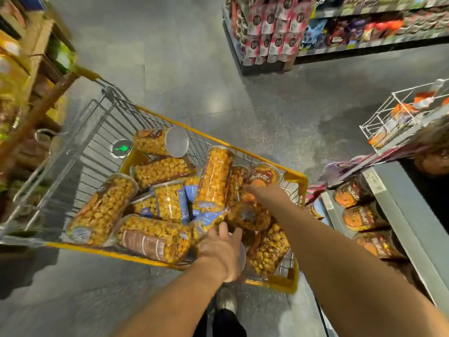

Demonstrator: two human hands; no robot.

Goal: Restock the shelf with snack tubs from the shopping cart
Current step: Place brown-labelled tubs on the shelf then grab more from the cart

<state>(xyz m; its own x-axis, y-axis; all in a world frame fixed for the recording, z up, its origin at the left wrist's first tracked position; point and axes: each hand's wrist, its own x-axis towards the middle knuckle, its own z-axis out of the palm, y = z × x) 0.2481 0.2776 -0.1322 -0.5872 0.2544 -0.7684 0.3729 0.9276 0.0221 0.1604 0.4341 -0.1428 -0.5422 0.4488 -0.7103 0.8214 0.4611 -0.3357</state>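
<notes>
A wire shopping cart with yellow trim stands in front of me, piled with several clear tubs of golden snack puffs. My left hand hovers over the cart's near right corner, fingers apart, above a tub's clear lid. My right hand reaches further in among the tubs at the right side, fingers resting on a tub; its grip is unclear. At the right, the grey shelf holds a row of similar tubs.
A wooden display with packaged goods stands at the left beside the cart. A shelf of snack bags is across the aisle. A white wire basket sits on top of the right shelf. My shoe is below the cart.
</notes>
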